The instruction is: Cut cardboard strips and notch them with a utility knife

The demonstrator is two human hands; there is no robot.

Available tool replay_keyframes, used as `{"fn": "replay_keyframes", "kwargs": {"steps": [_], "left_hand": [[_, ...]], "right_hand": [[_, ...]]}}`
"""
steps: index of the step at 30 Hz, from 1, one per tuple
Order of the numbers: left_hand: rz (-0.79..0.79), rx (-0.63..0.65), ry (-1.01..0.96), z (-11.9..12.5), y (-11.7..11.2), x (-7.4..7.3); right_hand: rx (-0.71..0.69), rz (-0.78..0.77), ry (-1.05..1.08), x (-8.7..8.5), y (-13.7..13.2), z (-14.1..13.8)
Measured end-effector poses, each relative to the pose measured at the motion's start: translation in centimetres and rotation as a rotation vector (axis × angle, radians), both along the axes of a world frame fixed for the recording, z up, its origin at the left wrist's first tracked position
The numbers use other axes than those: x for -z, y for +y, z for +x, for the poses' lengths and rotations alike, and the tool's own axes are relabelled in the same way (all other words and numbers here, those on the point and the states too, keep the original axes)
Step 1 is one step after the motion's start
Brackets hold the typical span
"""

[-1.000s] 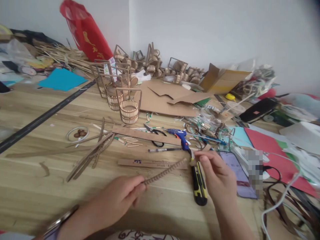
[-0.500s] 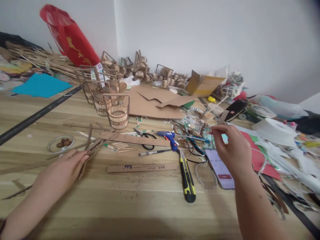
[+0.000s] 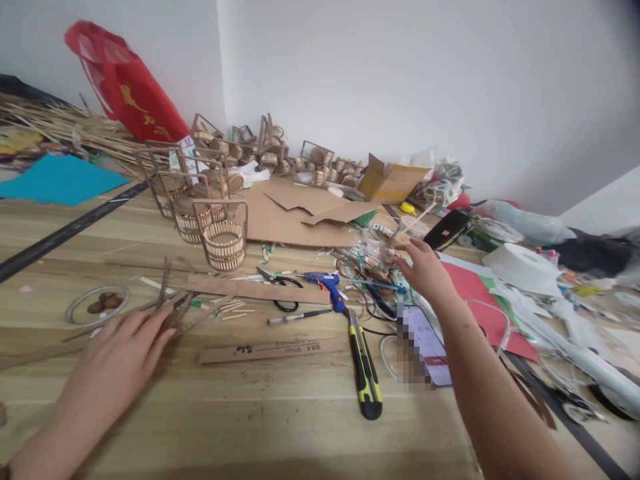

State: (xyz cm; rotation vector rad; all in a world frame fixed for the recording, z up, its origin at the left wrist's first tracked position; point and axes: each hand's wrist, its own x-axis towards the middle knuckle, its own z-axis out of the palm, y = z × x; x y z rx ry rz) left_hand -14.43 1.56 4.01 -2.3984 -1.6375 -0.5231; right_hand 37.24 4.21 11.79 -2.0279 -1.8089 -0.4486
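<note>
My left hand (image 3: 125, 347) lies flat and open on the wooden table (image 3: 250, 413), fingertips on a bundle of thin brown cardboard strips (image 3: 173, 310). My right hand (image 3: 425, 267) reaches out to the far right, fingers stretched into a heap of scraps and wire (image 3: 373, 257), and nothing shows in it. Between the hands lie a printed cardboard strip (image 3: 273, 348), a yellow-and-black utility knife (image 3: 365, 367), a blue glue gun (image 3: 325, 283), scissors (image 3: 280, 293) and a pen (image 3: 290, 319). A phone (image 3: 425, 340) lies under my right forearm.
Small woven baskets with frames (image 3: 223, 243) stand behind the strips, with flat cardboard sheets (image 3: 295, 213) beyond. A red bag (image 3: 125, 87) leans on the wall, blue paper (image 3: 55, 180) lies far left. A clear lid (image 3: 97, 303) holds brown bits. Red paper, cables and a white roll (image 3: 523, 267) crowd the right.
Both hands let go of the ribbed strip they held together. The left hand moved left onto the strip bundle; the right hand moved up and away to the scrap heap. The view panned right.
</note>
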Motion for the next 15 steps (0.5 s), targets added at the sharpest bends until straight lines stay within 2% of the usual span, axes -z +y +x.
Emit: {"fn": "replay_keyframes", "kwargs": {"steps": [3,5,7,9,12,15], "left_hand": [[-0.002,0.081,0.017,0.7,-0.8,-0.1],[-0.043,0.17,-0.04,1.7,-1.4,0.1],[-0.141,0.324,-0.061,3.3,-2.0,0.5],[-0.256,0.422,-0.025,5.0,-2.3,1.1],[-0.385,0.467,0.055,7.0,-2.1,1.8],[-0.413,0.454,0.081,8.0,-1.5,2.0]], "right_hand": [[-0.025,-0.095,-0.004,2.1,-2.0,-2.1],[-0.055,-0.183,0.009,3.5,-3.9,-4.1],[-0.077,-0.271,0.028,4.8,-5.8,-6.1],[-0.04,-0.392,0.024,5.8,-7.4,-7.8],[-0.048,-0.437,-0.032,6.8,-9.0,-9.7],[-0.206,-0.434,-0.066,7.5,-9.6,-11.0]]}}
